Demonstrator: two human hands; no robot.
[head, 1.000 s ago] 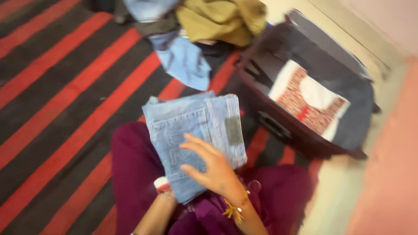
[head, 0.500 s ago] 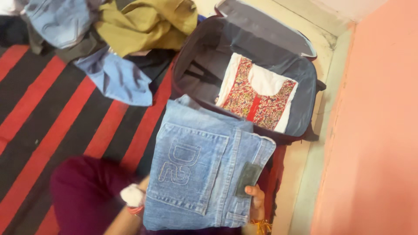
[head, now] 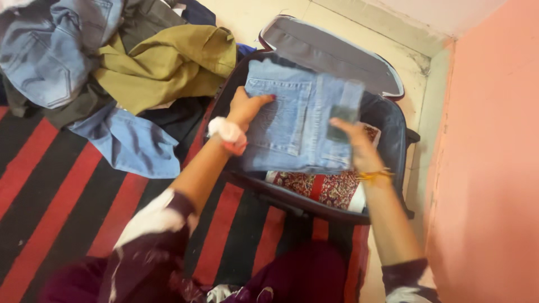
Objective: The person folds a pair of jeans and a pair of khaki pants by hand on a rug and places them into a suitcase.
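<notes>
Left hand: your left hand (head: 245,108) grips the left edge of the folded light-blue jeans (head: 297,123), thumb lying on top of the denim and the other fingers tucked out of sight under it; a white band sits on the wrist.
Right hand: your right hand (head: 355,145) clamps the right edge of the same jeans, thumb over the dark patch at the waistband, fingers beneath.
Jeans: you hold them flat and folded, back pocket facing up, over the open suitcase (head: 393,126); whether they already rest on what lies inside cannot be told.
Suitcase: it lies open on the floor near the pink wall (head: 488,140), its grey-lined lid (head: 331,53) tipped back away from you.
Inside the suitcase: a folded white garment with red patterned trim (head: 320,188) shows below the lower edge of the jeans, partly covered by them.
Clothes pile: to your left, just beside the suitcase, sit an olive garment (head: 163,62), another pair of pale jeans (head: 50,50) and a light-blue cloth (head: 132,143), heaped and overlapping.
Floor: the pile and the suitcase's near side rest on a red-and-black striped rug (head: 62,185).
You: your maroon-clad legs (head: 303,275) show at the bottom edge.
</notes>
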